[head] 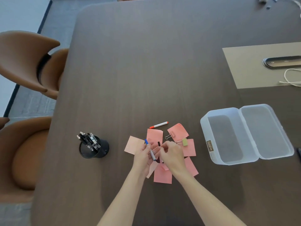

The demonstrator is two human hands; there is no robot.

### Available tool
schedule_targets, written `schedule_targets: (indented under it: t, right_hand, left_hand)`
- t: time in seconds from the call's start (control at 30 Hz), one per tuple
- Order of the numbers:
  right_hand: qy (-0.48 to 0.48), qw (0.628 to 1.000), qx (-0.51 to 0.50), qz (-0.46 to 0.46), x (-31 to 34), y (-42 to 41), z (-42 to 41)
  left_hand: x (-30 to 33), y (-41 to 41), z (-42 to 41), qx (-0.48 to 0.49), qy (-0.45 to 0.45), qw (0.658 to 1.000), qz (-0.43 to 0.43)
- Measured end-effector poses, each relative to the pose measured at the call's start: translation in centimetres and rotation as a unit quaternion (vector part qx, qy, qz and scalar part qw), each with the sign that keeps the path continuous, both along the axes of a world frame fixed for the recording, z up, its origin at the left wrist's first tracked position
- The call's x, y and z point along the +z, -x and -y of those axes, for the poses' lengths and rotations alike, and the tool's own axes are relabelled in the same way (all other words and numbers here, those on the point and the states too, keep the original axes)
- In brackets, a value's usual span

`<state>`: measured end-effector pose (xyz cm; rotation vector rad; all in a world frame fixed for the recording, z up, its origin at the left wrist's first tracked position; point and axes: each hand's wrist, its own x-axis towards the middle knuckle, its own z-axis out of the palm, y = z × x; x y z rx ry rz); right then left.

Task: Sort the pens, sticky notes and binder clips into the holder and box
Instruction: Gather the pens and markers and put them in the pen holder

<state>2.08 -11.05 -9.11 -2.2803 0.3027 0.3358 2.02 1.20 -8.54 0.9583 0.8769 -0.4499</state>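
Two hands meet over scattered pink sticky notes [154,136] on a dark bench [130,70]: the left hand [144,154] holds a blue-capped pen [150,150], the right hand [171,154] pinches a small black binder clip [159,143]. A black pen holder [95,148] stands left, an open clear box [244,134] right, an orange-capped pen [158,124] just beyond the notes.

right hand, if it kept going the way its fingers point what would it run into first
Probably the small black binder clip just beyond the right hand, which points up-left; past that lies a pink sticky note. Heights are unclear in this view.

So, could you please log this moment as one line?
left hand: holds blue pen | right hand: pinches black clip | box: open
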Motion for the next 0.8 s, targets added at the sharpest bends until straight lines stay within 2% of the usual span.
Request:
schedule_targets:
  t: [0.13,0.27,0.33,0.4,0.57,0.7,0.8]
  right_hand:
    - [0.118,0.991,0.057,-0.041,-2.0,-1.2,-1.2]
    - [0.151,0.984,0.059,-0.072,-3.4,-1.5,-2.2]
    - [0.133,0.989,0.026,-0.066,-3.4,-1.4,-2.2]
    - [0.076,0.996,-0.014,-0.037,-2.9,-1.3,-2.6]
    - [-0.086,0.996,-0.005,-0.022,-0.2,-0.9,-4.5]
    - [-0.089,0.995,0.050,-0.016,0.3,-1.9,-4.0]
    - [-0.021,0.994,0.109,0.016,-0.1,-3.9,-3.0]
  left_hand:
    - [-0.8,0.5,-3.0,0.032,-0.029,0.999,-0.006]
    - [-1.3,0.9,-4.4,0.000,-0.059,0.998,-0.006]
    - [-1.4,0.9,-4.3,-0.014,-0.071,0.997,-0.005]
    - [-1.7,0.6,-4.2,-0.026,-0.080,0.996,-0.001]
    - [-1.0,-0.2,-3.4,-0.064,-0.051,0.996,0.031]
    - [-1.6,-0.9,-3.7,-0.071,-0.065,0.995,0.033]
    - [-1.9,-1.6,-4.0,-0.069,-0.082,0.994,0.021]
